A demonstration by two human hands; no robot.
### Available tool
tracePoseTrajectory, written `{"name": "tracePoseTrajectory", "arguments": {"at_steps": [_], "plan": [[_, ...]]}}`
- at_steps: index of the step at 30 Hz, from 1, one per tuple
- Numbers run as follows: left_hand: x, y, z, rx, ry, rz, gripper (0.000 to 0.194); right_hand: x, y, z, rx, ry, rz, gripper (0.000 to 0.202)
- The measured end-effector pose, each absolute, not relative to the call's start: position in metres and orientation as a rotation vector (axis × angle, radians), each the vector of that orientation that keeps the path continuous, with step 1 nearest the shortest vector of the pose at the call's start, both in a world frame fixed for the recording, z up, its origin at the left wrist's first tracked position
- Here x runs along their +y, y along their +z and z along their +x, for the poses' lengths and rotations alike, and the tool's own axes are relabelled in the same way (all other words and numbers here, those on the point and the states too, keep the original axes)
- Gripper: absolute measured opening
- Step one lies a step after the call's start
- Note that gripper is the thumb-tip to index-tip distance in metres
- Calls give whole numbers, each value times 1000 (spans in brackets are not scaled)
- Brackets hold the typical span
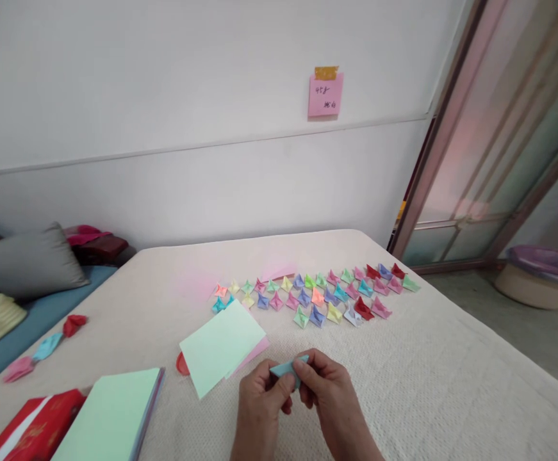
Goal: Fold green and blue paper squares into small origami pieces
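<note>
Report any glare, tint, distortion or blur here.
Head view: pinkish haze tints the pale cover left of the folded pieces; head view: pink glare marks the glass door, whose slanting frame suggests wide-lens distortion; head view: light is soft, and blue paper, left hand and right hand look reasonably clear.

The folded paper which I hold is light blue. The small folded pieces before me are pink, yellow, green, blue, orange and red. The loose top sheet is pale green. The packet is red with one white stripe.
</note>
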State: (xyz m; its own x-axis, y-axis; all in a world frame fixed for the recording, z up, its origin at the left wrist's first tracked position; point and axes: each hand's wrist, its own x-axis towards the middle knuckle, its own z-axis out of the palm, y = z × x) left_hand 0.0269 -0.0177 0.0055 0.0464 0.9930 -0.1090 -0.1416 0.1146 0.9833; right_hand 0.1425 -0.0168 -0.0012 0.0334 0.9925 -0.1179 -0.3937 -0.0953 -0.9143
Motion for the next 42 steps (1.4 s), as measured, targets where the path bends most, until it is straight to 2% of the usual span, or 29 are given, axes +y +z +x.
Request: {"name": "tracePoseTrajectory", "arguments": {"at_steps": [14, 27, 29, 32, 36, 42], "plan": [[-20, 7, 31, 1122, 1122, 1085, 20, -18, 3, 145, -728, 1452, -945, 29], [-17, 2, 29, 1129, 1176, 1098, 22, -18, 0, 146, -882, 1300, -1041, 37], [-17, 3, 28, 1151, 1215, 1097, 22, -17, 0, 146, -905, 1270, -1069, 34], [-17, 5, 26, 1223, 1262, 1119, 21, -18, 1, 147, -977, 1085, -1167, 14], [-19, 11, 22, 1289, 1243, 1231, 16, -25, 4, 145, -1226, 676, -1192, 13], [-21, 15, 22, 1344, 1242, 1387, 13, -29, 5, 141, -1441, 569, -1217, 18]]}}
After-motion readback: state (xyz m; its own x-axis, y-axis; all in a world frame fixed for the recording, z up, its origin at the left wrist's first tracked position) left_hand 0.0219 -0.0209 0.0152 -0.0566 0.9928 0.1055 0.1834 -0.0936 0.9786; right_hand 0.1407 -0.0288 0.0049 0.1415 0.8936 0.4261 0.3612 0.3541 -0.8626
